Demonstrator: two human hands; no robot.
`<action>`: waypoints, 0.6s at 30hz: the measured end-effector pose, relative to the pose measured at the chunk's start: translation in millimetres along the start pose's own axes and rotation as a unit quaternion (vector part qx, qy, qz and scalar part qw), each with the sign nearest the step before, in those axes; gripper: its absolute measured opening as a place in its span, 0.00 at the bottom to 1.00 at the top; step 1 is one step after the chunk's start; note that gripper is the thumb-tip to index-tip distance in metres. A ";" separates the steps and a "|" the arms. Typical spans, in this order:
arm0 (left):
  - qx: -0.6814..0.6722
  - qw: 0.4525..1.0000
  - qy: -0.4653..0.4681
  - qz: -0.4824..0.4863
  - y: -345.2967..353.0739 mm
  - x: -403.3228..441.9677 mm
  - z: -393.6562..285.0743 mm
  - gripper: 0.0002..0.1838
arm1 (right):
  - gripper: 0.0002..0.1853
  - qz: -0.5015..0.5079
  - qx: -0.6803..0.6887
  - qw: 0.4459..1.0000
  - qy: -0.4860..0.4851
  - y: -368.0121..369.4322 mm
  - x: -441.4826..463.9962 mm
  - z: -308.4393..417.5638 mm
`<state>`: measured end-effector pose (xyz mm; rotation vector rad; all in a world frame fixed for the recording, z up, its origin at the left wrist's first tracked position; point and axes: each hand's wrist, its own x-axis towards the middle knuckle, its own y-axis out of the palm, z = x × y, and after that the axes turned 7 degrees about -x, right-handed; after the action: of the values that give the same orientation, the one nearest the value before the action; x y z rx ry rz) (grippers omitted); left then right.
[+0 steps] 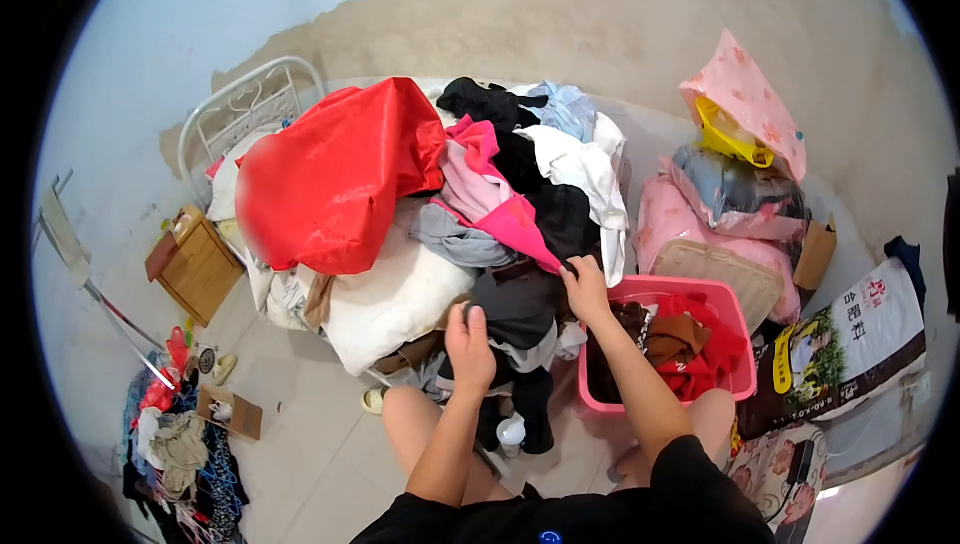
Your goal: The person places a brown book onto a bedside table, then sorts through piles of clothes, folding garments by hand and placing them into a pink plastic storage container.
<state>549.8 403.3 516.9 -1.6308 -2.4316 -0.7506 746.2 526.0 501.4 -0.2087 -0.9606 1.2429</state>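
Observation:
A heap of clothes lies on the bed in front of me. My right hand (585,287) is closed on the lower tip of a pink garment (490,189) that stretches up across the heap. My left hand (470,346) is beside a dark grey cloth (515,301) at the near edge; its fingers point up, and whether it grips the cloth cannot be made out. Around them lie a grey garment (458,235), black clothes (563,219) and a white garment (580,164). A pink basket (745,369) with red, brown and dark clothes stands by my right forearm.
A large red bag (330,179) covers the bed's left part. Pink bags (745,94) and a printed sack (840,344) stand right. A wooden cabinet (203,269), a small box (230,411) and a clothes pile (180,454) are left. A white bottle (510,433) is below the bed edge.

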 end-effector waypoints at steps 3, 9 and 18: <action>-0.093 0.989 -0.032 -0.108 1.7 -7.8 -55.8 0.14 | 0.14 -0.074 -0.049 0.996 -0.016 15.7 -3.6 -24.4; -0.251 0.952 0.025 -0.173 -28.1 -18.3 -109.9 0.14 | 0.56 -0.131 0.025 0.974 0.185 32.2 22.5 -84.0; -0.233 0.946 -0.092 -0.207 -68.6 -44.4 -86.8 0.15 | 0.27 0.000 0.691 0.632 0.350 82.2 184.1 -119.6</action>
<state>491.9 305.8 553.5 -1.3657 -2.9488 -1.3845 774.1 756.7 470.4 0.5212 0.8116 1.3994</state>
